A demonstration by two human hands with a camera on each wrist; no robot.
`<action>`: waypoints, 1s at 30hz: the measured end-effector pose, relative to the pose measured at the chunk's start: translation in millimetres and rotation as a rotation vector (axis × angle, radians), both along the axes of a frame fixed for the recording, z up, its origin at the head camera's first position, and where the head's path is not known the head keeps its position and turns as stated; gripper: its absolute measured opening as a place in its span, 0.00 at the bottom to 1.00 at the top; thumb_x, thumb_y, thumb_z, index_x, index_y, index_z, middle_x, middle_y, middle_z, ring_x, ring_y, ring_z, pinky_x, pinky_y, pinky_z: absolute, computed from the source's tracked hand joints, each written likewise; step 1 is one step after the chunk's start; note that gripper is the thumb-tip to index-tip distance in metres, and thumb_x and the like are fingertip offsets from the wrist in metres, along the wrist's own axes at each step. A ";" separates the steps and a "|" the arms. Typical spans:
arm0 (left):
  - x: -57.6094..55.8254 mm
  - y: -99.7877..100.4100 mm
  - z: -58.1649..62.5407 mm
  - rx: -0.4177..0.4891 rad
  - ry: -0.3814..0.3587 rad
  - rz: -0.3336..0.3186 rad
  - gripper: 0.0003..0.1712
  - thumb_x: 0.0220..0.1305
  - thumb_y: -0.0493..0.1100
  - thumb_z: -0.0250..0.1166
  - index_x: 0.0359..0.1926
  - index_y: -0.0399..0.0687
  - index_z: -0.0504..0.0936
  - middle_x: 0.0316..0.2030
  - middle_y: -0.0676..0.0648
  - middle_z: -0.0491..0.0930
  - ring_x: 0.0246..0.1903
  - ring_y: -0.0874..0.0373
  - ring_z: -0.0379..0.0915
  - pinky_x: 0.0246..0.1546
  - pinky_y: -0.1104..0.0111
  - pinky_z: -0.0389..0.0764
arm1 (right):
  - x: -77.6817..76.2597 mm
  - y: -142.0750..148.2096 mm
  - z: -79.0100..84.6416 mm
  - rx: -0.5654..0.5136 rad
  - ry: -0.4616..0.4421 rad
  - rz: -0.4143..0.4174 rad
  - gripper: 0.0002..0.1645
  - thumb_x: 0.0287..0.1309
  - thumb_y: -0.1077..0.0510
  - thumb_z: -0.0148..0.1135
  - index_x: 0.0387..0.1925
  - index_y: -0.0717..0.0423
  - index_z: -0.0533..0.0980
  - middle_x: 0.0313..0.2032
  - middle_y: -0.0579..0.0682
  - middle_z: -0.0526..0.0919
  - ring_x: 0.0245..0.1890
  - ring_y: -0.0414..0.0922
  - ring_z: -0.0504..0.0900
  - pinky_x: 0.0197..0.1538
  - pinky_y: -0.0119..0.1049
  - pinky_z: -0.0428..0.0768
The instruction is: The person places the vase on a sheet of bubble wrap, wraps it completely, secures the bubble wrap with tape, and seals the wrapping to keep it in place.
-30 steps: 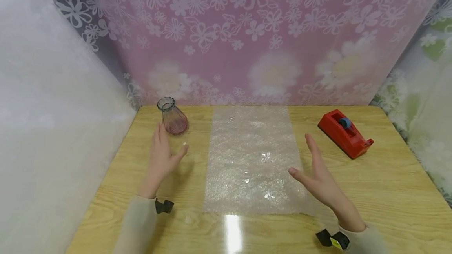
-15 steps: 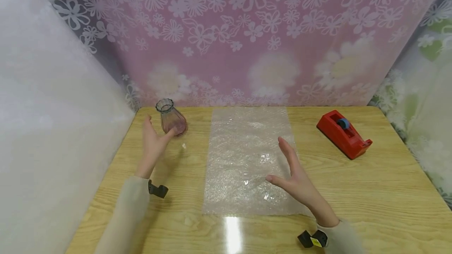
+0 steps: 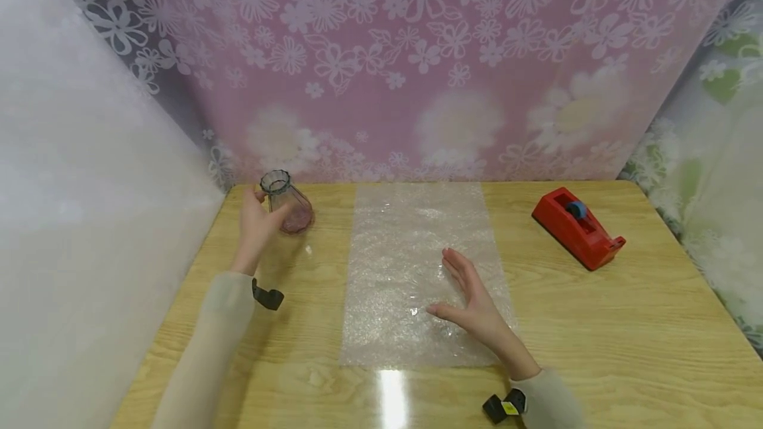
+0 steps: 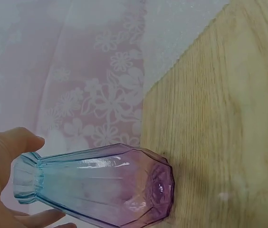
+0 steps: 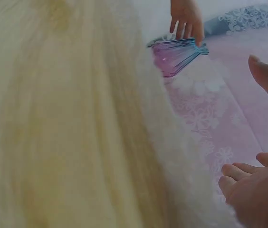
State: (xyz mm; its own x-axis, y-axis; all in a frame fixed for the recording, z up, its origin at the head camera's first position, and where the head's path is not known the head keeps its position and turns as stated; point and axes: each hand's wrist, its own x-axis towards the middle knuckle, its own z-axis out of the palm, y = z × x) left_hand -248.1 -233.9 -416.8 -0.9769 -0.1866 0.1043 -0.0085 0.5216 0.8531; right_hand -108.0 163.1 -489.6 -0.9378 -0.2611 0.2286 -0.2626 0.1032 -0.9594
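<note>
A ribbed glass vase (image 3: 300, 218), blue at its fluted neck and purple at its base, stands upright at the table's back left. My left hand (image 3: 255, 227) is right at it, thumb and fingers spread to either side of the neck. In the left wrist view, the thumb lies beside the rim of the vase (image 4: 100, 185) and the other fingertips show beyond the neck, not curled tight. My right hand (image 3: 473, 306) hovers over a sheet of bubble wrap (image 3: 411, 336), thumb apart from the fingers and nothing between them.
A red tape dispenser (image 3: 578, 227) with a blue-cored roll sits at the right on the wood-grain table (image 3: 632, 336). A pink floral curtain (image 3: 381, 85) hangs behind the back edge, with pale cloth walls at both sides.
My left hand has moved forward, its thumb and fingers coming around the vase's neck. My right hand has shifted left, over the bubble wrap. The vase stays in place.
</note>
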 end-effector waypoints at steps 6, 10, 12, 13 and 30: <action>-5.8 4.2 -1.3 0.069 -0.003 0.035 0.48 0.61 0.51 0.69 0.74 0.42 0.53 0.68 0.36 0.62 0.68 0.42 0.57 0.63 0.49 0.66 | -1.9 -2.0 -11.1 -0.039 0.007 0.024 0.60 0.49 0.70 0.73 0.75 0.62 0.47 0.74 0.66 0.51 0.74 0.61 0.51 0.72 0.44 0.51; -14.4 5.1 -4.2 0.121 0.005 0.071 0.45 0.61 0.51 0.69 0.72 0.42 0.57 0.65 0.38 0.65 0.65 0.45 0.61 0.61 0.52 0.69 | -3.3 -1.5 -18.2 -0.053 -0.019 0.022 0.58 0.51 0.70 0.72 0.75 0.63 0.46 0.74 0.66 0.51 0.74 0.61 0.51 0.72 0.40 0.50; -19.1 5.1 -5.4 0.132 0.012 0.091 0.44 0.62 0.50 0.69 0.71 0.42 0.58 0.64 0.39 0.66 0.63 0.45 0.63 0.59 0.54 0.71 | -3.5 -1.6 -21.7 -0.058 -0.046 0.012 0.58 0.51 0.69 0.72 0.75 0.62 0.47 0.75 0.64 0.51 0.74 0.60 0.51 0.72 0.42 0.49; -21.2 4.9 -6.0 0.134 0.015 0.101 0.43 0.62 0.50 0.69 0.71 0.42 0.59 0.63 0.39 0.67 0.63 0.45 0.64 0.58 0.54 0.72 | -3.4 -1.8 -23.3 -0.062 -0.059 0.007 0.58 0.50 0.69 0.73 0.75 0.62 0.47 0.75 0.63 0.51 0.74 0.59 0.50 0.72 0.44 0.49; -22.0 14.9 0.1 0.084 0.124 0.212 0.36 0.59 0.50 0.72 0.63 0.42 0.68 0.55 0.41 0.74 0.53 0.49 0.70 0.48 0.57 0.75 | -3.8 -2.2 -32.4 -0.031 -0.029 -0.042 0.57 0.48 0.66 0.76 0.74 0.59 0.53 0.73 0.61 0.57 0.73 0.56 0.57 0.70 0.31 0.55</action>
State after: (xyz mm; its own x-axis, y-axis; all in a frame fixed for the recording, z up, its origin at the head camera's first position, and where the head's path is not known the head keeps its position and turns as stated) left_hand -270.0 -219.0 -416.8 -0.8956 -0.3991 0.1965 -0.0029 0.4468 0.8946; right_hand -111.9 160.9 -522.0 -0.9541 -0.2147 0.2087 -0.2308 0.0832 -0.9694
